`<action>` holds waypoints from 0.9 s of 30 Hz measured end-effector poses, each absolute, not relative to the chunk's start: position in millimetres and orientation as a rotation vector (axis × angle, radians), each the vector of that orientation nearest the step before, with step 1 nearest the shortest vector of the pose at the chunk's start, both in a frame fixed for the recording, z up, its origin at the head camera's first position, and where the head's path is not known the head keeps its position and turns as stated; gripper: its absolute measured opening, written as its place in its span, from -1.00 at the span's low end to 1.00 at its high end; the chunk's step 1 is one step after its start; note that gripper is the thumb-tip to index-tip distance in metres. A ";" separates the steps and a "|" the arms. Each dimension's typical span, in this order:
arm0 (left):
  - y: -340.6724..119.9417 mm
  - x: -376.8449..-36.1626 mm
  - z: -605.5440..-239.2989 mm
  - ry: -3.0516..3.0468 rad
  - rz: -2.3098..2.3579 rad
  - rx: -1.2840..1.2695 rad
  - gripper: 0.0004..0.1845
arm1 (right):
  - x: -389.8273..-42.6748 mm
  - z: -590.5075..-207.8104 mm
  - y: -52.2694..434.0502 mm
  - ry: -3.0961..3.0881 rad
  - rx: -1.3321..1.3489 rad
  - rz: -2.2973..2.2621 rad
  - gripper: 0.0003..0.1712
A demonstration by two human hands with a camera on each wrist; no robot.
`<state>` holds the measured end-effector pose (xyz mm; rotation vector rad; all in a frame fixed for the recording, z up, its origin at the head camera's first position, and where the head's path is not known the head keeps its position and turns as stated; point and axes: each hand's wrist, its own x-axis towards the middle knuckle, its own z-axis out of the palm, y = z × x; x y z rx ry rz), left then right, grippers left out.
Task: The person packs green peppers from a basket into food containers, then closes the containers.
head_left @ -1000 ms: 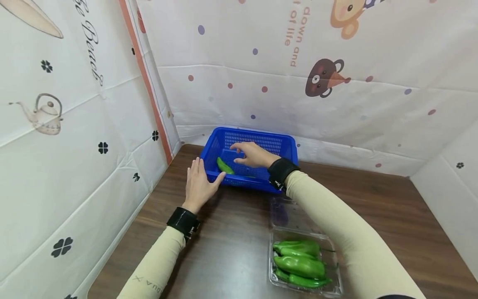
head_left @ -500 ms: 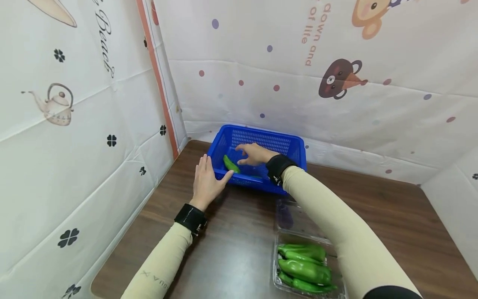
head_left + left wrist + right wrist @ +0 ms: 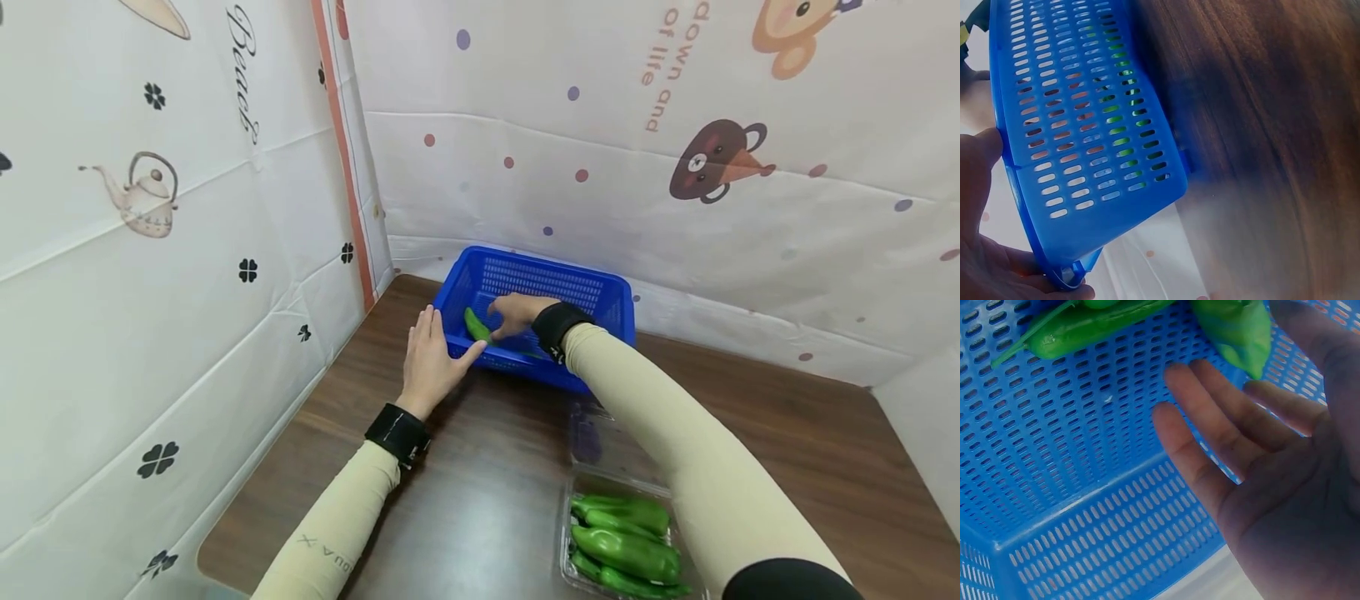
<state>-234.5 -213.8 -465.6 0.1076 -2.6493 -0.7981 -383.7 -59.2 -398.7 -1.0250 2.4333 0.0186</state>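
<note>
Blue slotted plastic basket, left hand flat against its wall, right hand relaxed beside glossy green pepper

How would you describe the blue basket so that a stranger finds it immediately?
Look at the far left corner of the wooden table, where the printed curtains meet. The blue basket stands there: a slotted plastic rectangle, unlike the clear tray of green peppers nearer the person.

We see clear pepper tray cut by bottom edge; right arm hides blue basket's near corner.
</note>
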 end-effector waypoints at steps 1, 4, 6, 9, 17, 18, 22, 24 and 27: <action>-213.7 -234.4 -466.0 -2.646 -0.800 0.108 0.13 | -383.9 -400.0 -60.1 2.426 -1.020 0.038 -0.23; -214.2 -234.4 -467.6 -2.639 -0.803 0.108 0.13 | -385.4 -404.3 -63.8 2.390 -0.983 0.034 -0.22; -215.0 -234.9 -468.8 -2.633 -0.796 0.101 0.12 | -387.6 -407.2 -66.7 2.370 -0.959 0.029 -0.21; -216.2 -235.5 -469.7 -2.622 -0.789 0.088 0.12 | -391.0 -411.1 -70.8 2.358 -0.915 0.032 -0.20; -215.2 -236.5 -470.4 -2.647 -0.770 0.084 0.13 | -395.7 -423.5 -73.2 2.350 -0.848 0.063 -0.28; -214.9 -236.6 -470.7 -2.650 -0.768 0.083 0.13 | -395.9 -424.8 -72.3 2.353 -0.840 0.054 -0.30; -215.8 -237.9 -471.1 -2.656 -0.779 0.087 0.15 | -394.6 -423.6 -68.7 2.356 -0.830 0.009 -0.40; -217.0 -238.5 -471.2 -2.656 -0.784 0.094 0.15 | -393.0 -420.2 -68.6 2.350 -0.844 -0.016 -0.44; -218.4 -238.4 -471.9 -2.655 -0.786 0.105 0.15 | -391.4 -418.0 -70.7 2.354 -0.870 -0.007 -0.40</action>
